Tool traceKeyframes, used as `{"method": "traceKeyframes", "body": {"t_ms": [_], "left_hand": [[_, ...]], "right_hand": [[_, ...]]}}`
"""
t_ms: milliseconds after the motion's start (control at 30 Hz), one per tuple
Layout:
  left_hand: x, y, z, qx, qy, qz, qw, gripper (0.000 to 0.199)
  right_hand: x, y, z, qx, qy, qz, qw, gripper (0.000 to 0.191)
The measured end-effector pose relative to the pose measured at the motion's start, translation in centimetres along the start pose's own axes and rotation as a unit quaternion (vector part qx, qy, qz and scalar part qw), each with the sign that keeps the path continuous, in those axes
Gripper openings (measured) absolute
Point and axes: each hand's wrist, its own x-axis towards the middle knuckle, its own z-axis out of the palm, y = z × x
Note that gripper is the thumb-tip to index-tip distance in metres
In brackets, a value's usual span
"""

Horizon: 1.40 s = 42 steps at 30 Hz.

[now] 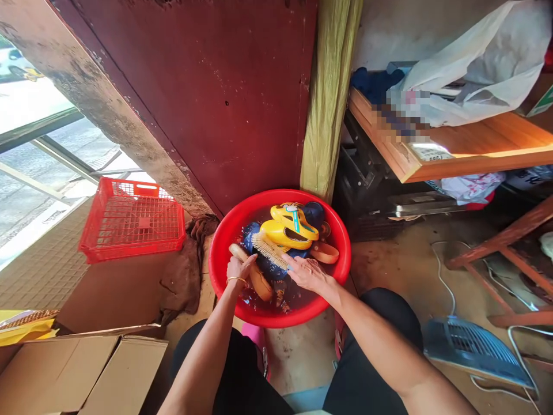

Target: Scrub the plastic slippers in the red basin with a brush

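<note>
In front of me a red basin holds dark water and several pieces of footwear. My left hand, with a thin bangle at the wrist, grips a tan shoe over the basin's near left part. A scrub brush with pale bristles is in my right hand, close beside that shoe; the fingers partly cover its handle. Behind the brush, yellow clogs with a light-blue strip lie piled on dark-blue footwear. A brown-orange shoe rests at the basin's right side.
To the left, a red plastic crate sits on cardboard, with an open carton nearer me. A dark red panel and yellowish curtain stand behind the basin. Rightward are a wooden table, a blue-grey fan and a white cord.
</note>
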Motion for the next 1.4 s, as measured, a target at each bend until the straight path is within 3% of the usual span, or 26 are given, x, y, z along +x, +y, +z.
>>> {"method": "traceKeyframes", "body": {"t_ms": [133, 333, 433, 533, 700, 900, 1100, 1200, 1400], "left_hand": [[-0.2, 0.6, -0.8, 0.073, 0.030, -0.032, 0.996, 0.038], [-1.9, 2.3, -2.3, -0.124, 0.042, -0.001, 0.991, 0.038], [-3.9, 3.9, -2.1, -0.258, -0.015, 0.066, 0.964, 0.047], [-5.5, 5.4, -1.4, -0.333, -0.089, 0.092, 0.934, 0.046], [-6.4, 6.7, -0.3, -0.363, -0.163, 0.102, 0.912, 0.048], [-6.0, 7.0, -0.5, -0.389, -0.153, 0.103, 0.903, 0.049], [-4.3, 6.9, -2.3, -0.511, -0.099, 0.053, 0.852, 0.060], [-3.6, 6.8, -2.6, -0.504, -0.083, 0.053, 0.858, 0.059], [-4.2, 7.8, -0.5, -0.508, -0.112, 0.076, 0.851, 0.068]], "right_hand": [[-0.2, 0.1, 0.3, -0.014, -0.017, 0.014, 1.000, 0.060], [0.2, -0.2, 0.7, 0.008, 0.022, 0.021, 1.000, 0.067], [0.2, -1.7, 0.8, 0.034, 0.062, -0.015, 0.997, 0.066], [0.2, -3.3, 0.7, 0.019, 0.085, -0.048, 0.995, 0.063], [1.1, -2.9, -0.3, -0.022, 0.104, 0.033, 0.994, 0.065], [1.5, -1.1, -0.4, 0.020, 0.120, 0.087, 0.989, 0.061], [-1.6, -2.3, 2.1, 0.106, 0.096, -0.011, 0.990, 0.063], [-2.8, -2.4, 2.4, 0.218, 0.130, -0.034, 0.967, 0.070], [-2.5, -3.3, 1.2, 0.410, 0.211, 0.037, 0.886, 0.098]]}}
